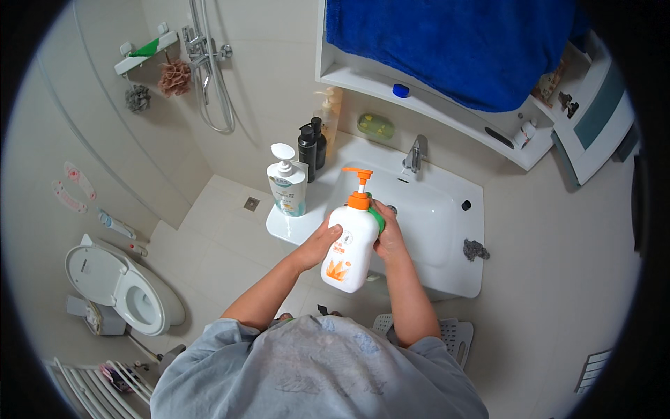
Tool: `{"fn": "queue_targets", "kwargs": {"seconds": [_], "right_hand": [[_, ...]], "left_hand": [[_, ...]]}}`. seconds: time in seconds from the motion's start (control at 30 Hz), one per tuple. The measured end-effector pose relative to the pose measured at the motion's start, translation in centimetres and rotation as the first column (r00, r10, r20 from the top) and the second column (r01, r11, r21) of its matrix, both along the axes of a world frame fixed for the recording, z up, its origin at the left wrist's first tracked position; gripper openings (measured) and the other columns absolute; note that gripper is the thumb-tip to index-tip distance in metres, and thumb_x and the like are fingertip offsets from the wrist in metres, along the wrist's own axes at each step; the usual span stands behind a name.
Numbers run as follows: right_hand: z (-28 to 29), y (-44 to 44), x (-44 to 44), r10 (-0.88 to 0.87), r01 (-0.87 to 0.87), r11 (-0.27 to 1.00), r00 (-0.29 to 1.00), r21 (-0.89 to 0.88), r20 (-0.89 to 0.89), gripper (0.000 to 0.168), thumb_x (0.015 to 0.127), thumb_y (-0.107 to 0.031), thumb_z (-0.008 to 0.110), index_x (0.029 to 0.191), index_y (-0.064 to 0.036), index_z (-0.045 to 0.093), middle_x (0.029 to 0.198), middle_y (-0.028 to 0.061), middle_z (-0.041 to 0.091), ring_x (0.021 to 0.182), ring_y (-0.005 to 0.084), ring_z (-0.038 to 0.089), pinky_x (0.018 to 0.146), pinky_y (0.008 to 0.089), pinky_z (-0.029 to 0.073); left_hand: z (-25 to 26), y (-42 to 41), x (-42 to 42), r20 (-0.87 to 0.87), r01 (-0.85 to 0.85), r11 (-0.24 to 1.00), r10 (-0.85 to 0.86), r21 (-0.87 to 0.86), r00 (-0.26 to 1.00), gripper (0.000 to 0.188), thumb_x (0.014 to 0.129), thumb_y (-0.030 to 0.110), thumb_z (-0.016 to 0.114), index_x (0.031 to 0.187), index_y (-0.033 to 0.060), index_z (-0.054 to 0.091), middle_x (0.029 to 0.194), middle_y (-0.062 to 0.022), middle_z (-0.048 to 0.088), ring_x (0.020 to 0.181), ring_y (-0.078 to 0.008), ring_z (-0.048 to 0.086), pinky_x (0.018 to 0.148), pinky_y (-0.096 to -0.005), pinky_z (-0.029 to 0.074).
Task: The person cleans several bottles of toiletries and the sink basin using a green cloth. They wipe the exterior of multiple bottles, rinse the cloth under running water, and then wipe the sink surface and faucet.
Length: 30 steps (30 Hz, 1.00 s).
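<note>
A white pump bottle (349,251) with an orange pump head (359,183) is held up before my body, near the front edge of the washbasin (445,256). My left hand (316,246) grips it from the left side, thumb across its front. At the bottle's right shoulder, my right hand (390,233) holds a green item (378,219), perhaps a sponge or cloth, pressed against or close behind the bottle. Much of that item and the right fingers are hidden by the bottle. The label bears writing and an orange design.
Left on the counter stand a white Pantene pump bottle (287,188), dark bottles (308,149) and a clear pump bottle (328,118). A chrome faucet (416,153) rises behind the basin. A grey scouring pad (475,250) lies at right. A blue towel (450,47) hangs over the cabinet shelf (361,84).
</note>
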State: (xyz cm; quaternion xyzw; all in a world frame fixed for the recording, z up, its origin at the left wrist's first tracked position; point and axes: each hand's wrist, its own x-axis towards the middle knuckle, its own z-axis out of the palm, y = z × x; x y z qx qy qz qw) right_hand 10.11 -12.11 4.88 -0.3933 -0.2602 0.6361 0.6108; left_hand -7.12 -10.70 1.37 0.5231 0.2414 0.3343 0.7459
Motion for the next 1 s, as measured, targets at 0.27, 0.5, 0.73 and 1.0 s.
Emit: {"fn": "queue_targets", "kwargs": {"seconds": [0.27,0.5,0.73,1.0], "right_hand": [[-2.0,-0.1,-1.3,-0.193,0.197,0.976,0.98,0.094,-0.053,0.042,0.096,-0.038,0.051,0.115,-0.001,0.057,0.103,0.0071,0.064,0.087,0.0148,0.063,0.081,0.0288,0.05],[1.0,-1.4,-3.7,-0.342,0.315,0.94,0.842,0.135,0.418,0.056,0.1,-0.045,0.041,0.124,0.004,0.05,0.11,0.0118,0.059,0.102,0.0216,0.055,0.091,0.0323,0.042],[-0.3,-3.6,-4.5,-0.33,0.158,0.943,0.555,0.293,0.764,0.054,0.096,-0.031,0.05,0.135,0.003,0.034,0.12,0.0251,0.051,0.11,0.0384,0.052,0.092,0.0429,0.041],[-2.3,-6.8,-5.8,-0.464,0.151,0.886,0.319,0.439,0.826,0.057,0.092,-0.022,0.057,0.135,0.005,0.031,0.122,0.0256,0.046,0.11,0.0401,0.048,0.094,0.0448,0.039]], "left_hand": [[-0.1,1.1,0.3,0.142,0.017,0.972,0.017,-0.236,0.99,0.054,0.099,0.043,0.042,0.137,0.006,0.034,0.116,-0.0062,0.056,0.102,-0.0124,0.058,0.087,-0.0305,0.05],[0.9,1.2,1.9,0.07,-0.231,0.944,0.254,-0.234,0.965,0.045,0.101,0.042,0.036,0.124,0.0039,0.046,0.109,-0.0068,0.06,0.093,-0.0129,0.06,0.083,-0.0299,0.05],[0.9,2.5,2.3,0.059,-0.325,0.926,0.342,-0.191,0.938,0.044,0.102,0.04,0.035,0.124,0.0025,0.045,0.109,-0.0084,0.056,0.096,-0.0144,0.055,0.087,-0.0301,0.045],[0.5,3.0,2.9,0.065,-0.389,0.907,0.404,-0.163,0.913,0.043,0.101,0.043,0.036,0.111,0.0038,0.05,0.092,-0.0053,0.06,0.076,-0.0111,0.059,0.069,-0.0284,0.052]]}}
